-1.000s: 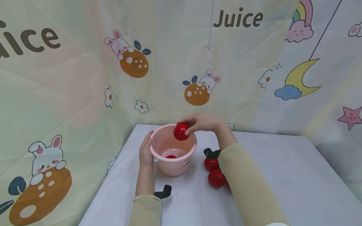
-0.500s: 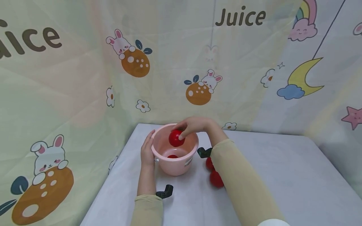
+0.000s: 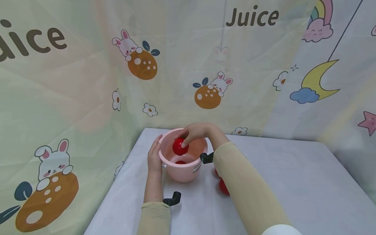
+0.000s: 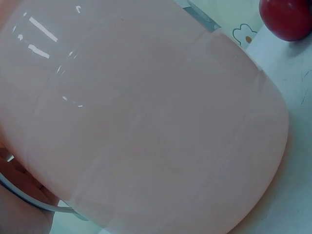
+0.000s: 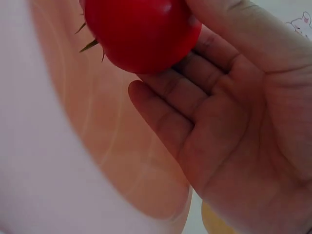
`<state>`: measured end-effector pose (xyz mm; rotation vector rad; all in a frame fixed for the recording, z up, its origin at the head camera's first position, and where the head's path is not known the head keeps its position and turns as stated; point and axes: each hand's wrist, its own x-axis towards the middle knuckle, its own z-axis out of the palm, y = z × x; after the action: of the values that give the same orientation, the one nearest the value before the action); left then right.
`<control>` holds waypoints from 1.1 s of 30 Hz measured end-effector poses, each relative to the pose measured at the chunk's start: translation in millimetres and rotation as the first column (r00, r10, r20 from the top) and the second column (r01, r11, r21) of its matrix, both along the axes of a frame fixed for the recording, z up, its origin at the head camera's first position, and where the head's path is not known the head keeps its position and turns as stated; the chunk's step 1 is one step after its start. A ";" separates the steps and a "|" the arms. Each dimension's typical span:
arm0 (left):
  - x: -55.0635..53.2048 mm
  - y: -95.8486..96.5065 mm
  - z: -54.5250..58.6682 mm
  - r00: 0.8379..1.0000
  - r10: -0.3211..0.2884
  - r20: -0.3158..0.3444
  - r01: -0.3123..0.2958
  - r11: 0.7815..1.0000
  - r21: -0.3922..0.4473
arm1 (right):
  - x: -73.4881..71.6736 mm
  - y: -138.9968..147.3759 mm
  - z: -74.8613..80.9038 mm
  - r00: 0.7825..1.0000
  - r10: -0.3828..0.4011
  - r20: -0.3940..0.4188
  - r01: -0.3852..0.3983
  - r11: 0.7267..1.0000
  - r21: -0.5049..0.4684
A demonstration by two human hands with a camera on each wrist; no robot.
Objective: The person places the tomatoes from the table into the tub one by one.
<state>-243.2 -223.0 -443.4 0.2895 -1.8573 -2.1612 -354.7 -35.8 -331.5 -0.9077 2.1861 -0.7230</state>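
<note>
R hand (image 3: 197, 132) pinches round red tomato (image 3: 180, 147), lower in pink plastic bucket (image 3: 182, 174) than b4; L hand (image 3: 154, 160) flat vs its side; beyond, pale printed cloth (image 3: 179, 39) reads "Juice".

A screened-off tabletop booth (image 3: 88, 81) is enclosing the work — printed cloth walls (image 3: 249, 49) are hiding the room beyond. Behind the grip of the right hand (image 3: 194, 131), cartoon rabbits (image 3: 127, 46) and "Juice" lettering (image 3: 253, 17) are showing; below it, a white-covered table (image 3: 279, 182) is stretching outward.
</note>
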 end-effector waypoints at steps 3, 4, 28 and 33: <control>0.4 -0.3 -0.1 1.000 0.002 0.002 -0.002 1.000 0.002 | -0.1 -2.9 0.4 1.000 -0.001 -0.010 0.001 1.000 0.030; 0.5 -0.5 -0.5 1.000 0.001 0.003 -0.001 1.000 0.003 | 0.1 -4.0 0.6 1.000 0.000 -0.013 0.000 0.999 0.040; -1.3 -2.3 1.6 1.000 -0.021 -0.019 0.022 1.000 0.011 | 9.6 -11.1 -2.2 0.957 -0.067 0.283 0.004 0.976 0.217; -1.5 -1.4 -1.3 1.000 0.002 -0.029 -0.002 1.000 0.006 | 10.2 -11.7 -4.3 0.963 -0.008 0.270 -0.049 0.978 0.204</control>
<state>-244.7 -224.4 -444.7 0.2595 -1.8348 -2.1585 -344.5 -47.5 -335.7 -0.6796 1.9636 -0.5573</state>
